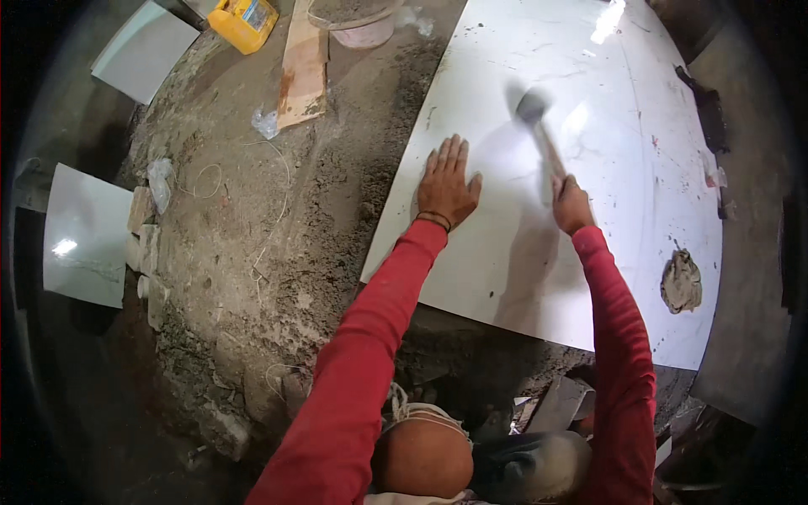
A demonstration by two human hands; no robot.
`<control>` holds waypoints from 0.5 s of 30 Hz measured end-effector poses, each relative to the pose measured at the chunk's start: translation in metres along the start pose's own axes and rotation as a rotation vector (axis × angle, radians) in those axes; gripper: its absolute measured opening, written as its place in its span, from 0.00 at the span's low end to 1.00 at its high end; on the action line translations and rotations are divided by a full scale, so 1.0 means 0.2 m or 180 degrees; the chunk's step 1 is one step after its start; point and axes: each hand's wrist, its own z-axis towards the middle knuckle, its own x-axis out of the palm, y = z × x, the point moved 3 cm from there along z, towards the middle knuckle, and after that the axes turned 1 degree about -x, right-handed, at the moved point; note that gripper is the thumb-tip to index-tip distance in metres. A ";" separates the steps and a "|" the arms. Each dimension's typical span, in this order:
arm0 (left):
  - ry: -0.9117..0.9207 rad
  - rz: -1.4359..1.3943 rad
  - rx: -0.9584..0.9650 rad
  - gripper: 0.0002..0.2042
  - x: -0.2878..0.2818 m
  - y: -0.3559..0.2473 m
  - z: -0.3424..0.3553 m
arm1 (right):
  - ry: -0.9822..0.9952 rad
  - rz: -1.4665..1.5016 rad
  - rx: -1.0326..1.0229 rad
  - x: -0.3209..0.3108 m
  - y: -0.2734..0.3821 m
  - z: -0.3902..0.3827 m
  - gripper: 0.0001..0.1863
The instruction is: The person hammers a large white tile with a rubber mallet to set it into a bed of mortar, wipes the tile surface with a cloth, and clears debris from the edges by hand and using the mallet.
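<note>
A large white veined tile [623,269] fills the right half of the view, lying on rough grey mortar. My left hand [448,189] rests palm down on it, fingers spread, near its left edge. Farther right, my right hand [572,202] grips the wooden handle of a mallet [532,108], whose dark head is blurred over the tile. A crumpled grey cloth [681,282] lies on the tile's right part.
The rough mortar bed [210,252] on the left holds loose string and plastic scraps. A wooden board [301,76], a yellow jerrycan [240,23] and a bucket [362,29] are at the top. Two white tiles [84,240] stand at the far left, among rubble.
</note>
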 end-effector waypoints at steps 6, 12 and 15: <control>0.0167 0.0148 -0.0281 0.37 -0.07 0.03 -0.17 | 0.0333 0.2491 0.1628 -0.29 0.14 0.16 0.22; 0.0188 0.0059 -0.0268 0.37 -0.10 -0.02 -0.39 | 0.0813 0.1845 0.1383 -0.42 0.17 0.16 0.18; 0.0122 0.0193 -0.0246 0.37 -0.13 -0.02 -0.28 | -0.0219 0.2527 0.1748 -0.47 0.21 0.13 0.18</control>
